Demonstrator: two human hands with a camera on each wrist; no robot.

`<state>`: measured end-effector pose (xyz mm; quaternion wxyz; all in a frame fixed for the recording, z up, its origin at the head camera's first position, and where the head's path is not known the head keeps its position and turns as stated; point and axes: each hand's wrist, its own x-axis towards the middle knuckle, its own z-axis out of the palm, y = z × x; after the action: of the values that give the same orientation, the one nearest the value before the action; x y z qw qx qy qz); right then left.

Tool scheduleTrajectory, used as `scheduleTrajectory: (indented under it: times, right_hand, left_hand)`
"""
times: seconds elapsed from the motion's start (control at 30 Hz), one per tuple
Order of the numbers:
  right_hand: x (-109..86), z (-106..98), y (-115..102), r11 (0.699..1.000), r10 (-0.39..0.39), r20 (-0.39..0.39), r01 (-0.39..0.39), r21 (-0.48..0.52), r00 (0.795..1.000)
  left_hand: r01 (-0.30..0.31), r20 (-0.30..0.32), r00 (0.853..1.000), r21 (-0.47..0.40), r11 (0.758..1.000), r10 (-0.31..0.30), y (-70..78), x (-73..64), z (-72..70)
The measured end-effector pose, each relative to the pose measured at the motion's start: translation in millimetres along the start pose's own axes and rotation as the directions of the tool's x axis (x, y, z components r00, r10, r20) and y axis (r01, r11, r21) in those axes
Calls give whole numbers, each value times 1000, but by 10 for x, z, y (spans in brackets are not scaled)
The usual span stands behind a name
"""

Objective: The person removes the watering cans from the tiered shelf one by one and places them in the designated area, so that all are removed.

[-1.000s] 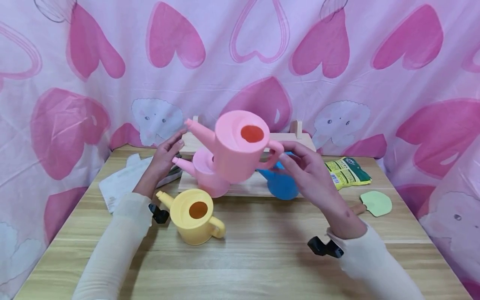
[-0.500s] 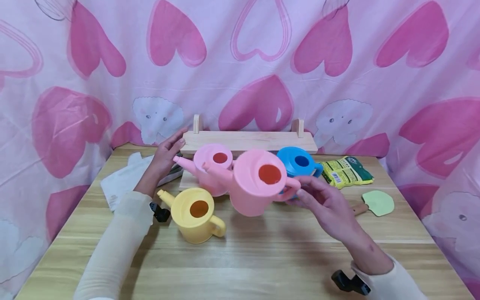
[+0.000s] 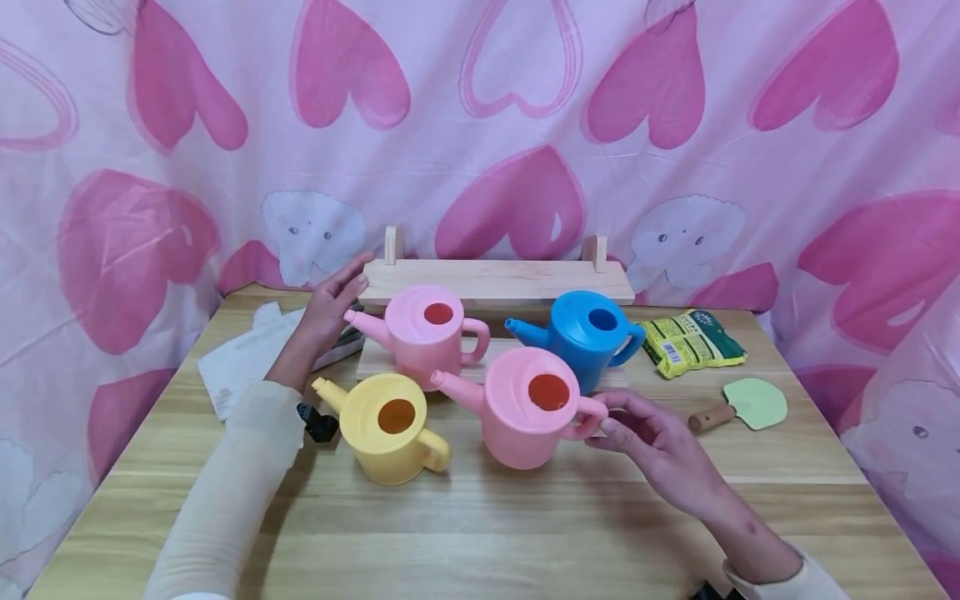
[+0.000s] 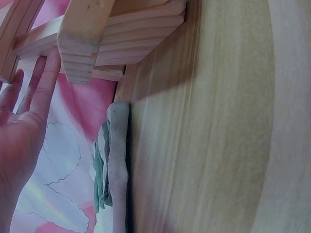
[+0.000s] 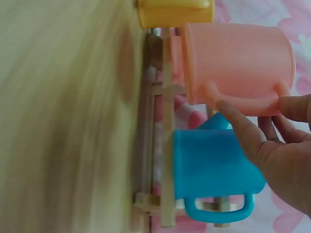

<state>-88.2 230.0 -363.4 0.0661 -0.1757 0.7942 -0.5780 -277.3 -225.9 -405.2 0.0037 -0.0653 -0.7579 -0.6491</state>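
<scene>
My right hand (image 3: 667, 458) pinches the handle of a pink watering can (image 3: 521, 433). In the right wrist view, a gap shows between that can (image 5: 238, 58) and the table. A yellow watering can (image 3: 386, 454) stands on the table to its left. Behind, a second pink watering can (image 3: 423, 350) and a blue watering can (image 3: 581, 350) stand on the lower board of a two-tier wooden shelf (image 3: 495, 279). My left hand (image 3: 324, 317) is at the shelf's left end; in the left wrist view its fingers (image 4: 46, 90) lie extended against the wood.
Pale gloves (image 3: 247, 358) lie at the left, by my left forearm. On the right are a green-and-yellow packet (image 3: 693, 343) and a small trowel (image 3: 753, 406) with a pale green blade. A pink heart-print curtain (image 3: 517, 75) hangs behind the wooden table (image 3: 480, 533).
My right hand has brought the pink watering can down and toward me from above the shelf, uncovering the blue can and the second pink one. My left hand has stayed at the shelf.
</scene>
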Motion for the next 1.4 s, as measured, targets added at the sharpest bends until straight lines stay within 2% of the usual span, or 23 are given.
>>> scheduleTrajectory:
  times: [0.37,0.57,0.9,1.2,1.4]
  right_hand:
    - [56,70,258,997,56,60,-59,53,997]
    - [97,128,322,994,101,86,-105,41,991]
    - [114,177,390,987,133,121,-142,69,984]
    - [121,166,392,978,206,148,-200,-58,967]
    - [135,148,382,978,198,182,-180,-109,963]
  left_hand:
    - [2,9,1000,9,1000,-2,14,26,-6]
    - [14,11,1000,-1,1000,-14,5,-4,-11]
    - [3,10,1000,8,1000,-3,-2,-9,-8]
    - [-10,15,1000,6,1000,10,2,-6,-13]
    - [-8,19,1000,1,1000,8,0,-7,-15]
